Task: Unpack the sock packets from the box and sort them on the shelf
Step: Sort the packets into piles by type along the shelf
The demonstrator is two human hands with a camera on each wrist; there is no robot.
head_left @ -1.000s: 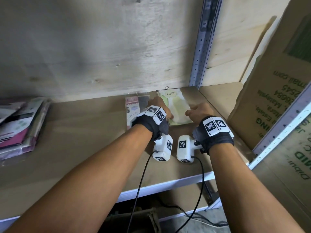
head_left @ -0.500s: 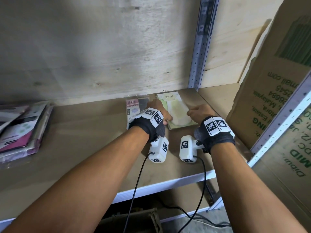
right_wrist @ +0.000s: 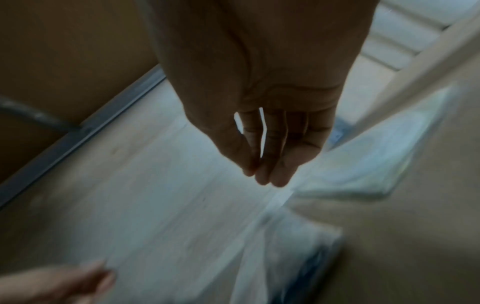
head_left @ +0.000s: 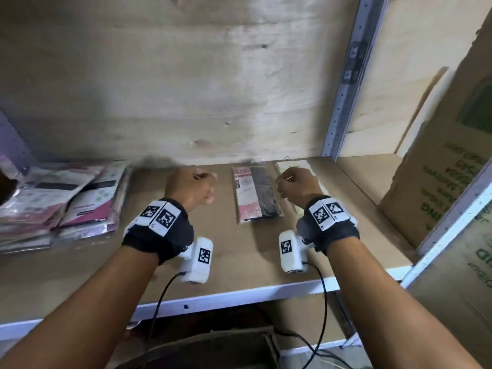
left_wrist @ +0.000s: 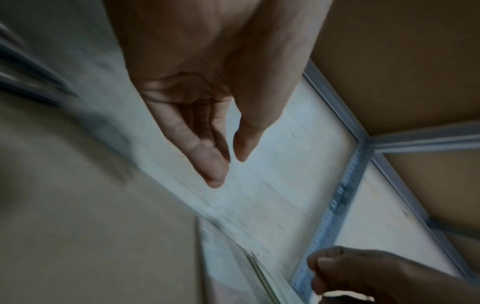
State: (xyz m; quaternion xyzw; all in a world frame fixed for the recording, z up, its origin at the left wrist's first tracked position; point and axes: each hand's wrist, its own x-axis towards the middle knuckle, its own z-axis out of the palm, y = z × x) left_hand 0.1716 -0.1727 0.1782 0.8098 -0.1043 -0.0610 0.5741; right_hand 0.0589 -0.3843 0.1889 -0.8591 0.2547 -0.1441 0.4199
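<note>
Nearest the camera, below the shelf's white front edge (head_left: 226, 298), a dark cardboard shape pokes into the head view; it may be the box being unpacked, but it is cut off and I cannot tell what is left inside. Above the shelf board hang both hands, well apart. The left hand (head_left: 190, 189) has loosely curved fingers with a gap between thumb and fingertips in its wrist view, and it holds nothing. The right hand (head_left: 296, 186) is likewise empty, fingers hanging together, poised over a pale sock packet (head_left: 295, 166) that it mostly hides.

Between the hands lies a pink-and-black sock packet (head_left: 255, 195), flat and lengthwise near the back wall. At far left sits a slumped stack of pink and white packets (head_left: 66, 201), its left end cut off.

Judging by this layout, the step is settling like with like. Squaring each pile against the back board and keeping clear gaps between the kinds would serve best, and the left stack wants straightening before it slides. Both wrist views are smeared with motion blur, so print on the packets there is unreadable.
</note>
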